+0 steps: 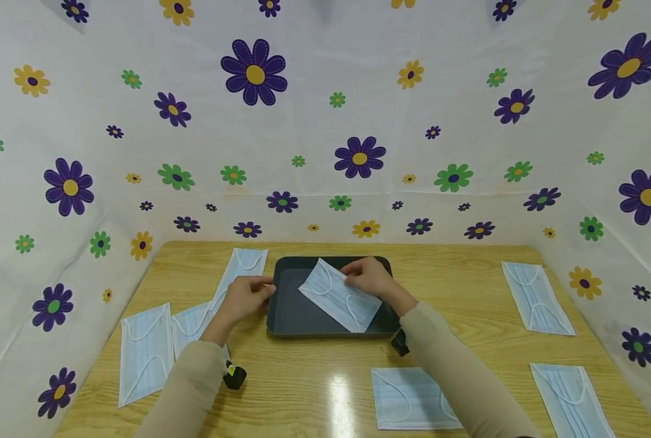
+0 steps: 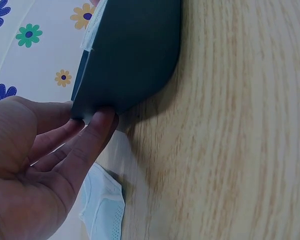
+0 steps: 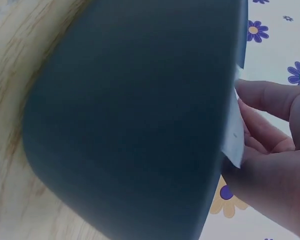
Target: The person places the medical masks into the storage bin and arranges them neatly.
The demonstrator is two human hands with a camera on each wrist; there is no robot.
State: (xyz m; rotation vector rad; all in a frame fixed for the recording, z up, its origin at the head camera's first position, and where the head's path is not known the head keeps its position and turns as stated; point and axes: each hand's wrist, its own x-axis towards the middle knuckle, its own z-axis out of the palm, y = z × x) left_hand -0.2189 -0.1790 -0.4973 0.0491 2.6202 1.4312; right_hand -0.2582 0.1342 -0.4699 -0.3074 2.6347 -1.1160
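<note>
A dark grey rectangular tray (image 1: 292,307) lies on the wooden table. My left hand (image 1: 243,299) pinches its left rim between thumb and fingers, as the left wrist view shows of the tray corner (image 2: 135,55). With its fingertips my right hand (image 1: 370,277) holds a light blue face mask (image 1: 333,295) by its upper edge. That mask is tilted over the right half of the tray, white ear loops facing up. In the right wrist view the tray wall (image 3: 130,115) hides most of the mask; a white edge (image 3: 233,135) shows beside the fingers.
Left of the tray lie several face masks, one (image 1: 146,350) nearest the table's left edge. Another mask (image 1: 407,398) sits partly under my right forearm. Two more, an upper one (image 1: 538,298) and a lower one (image 1: 572,398), lie at the right. Flowered cloth (image 1: 303,121) surrounds the table (image 1: 468,292).
</note>
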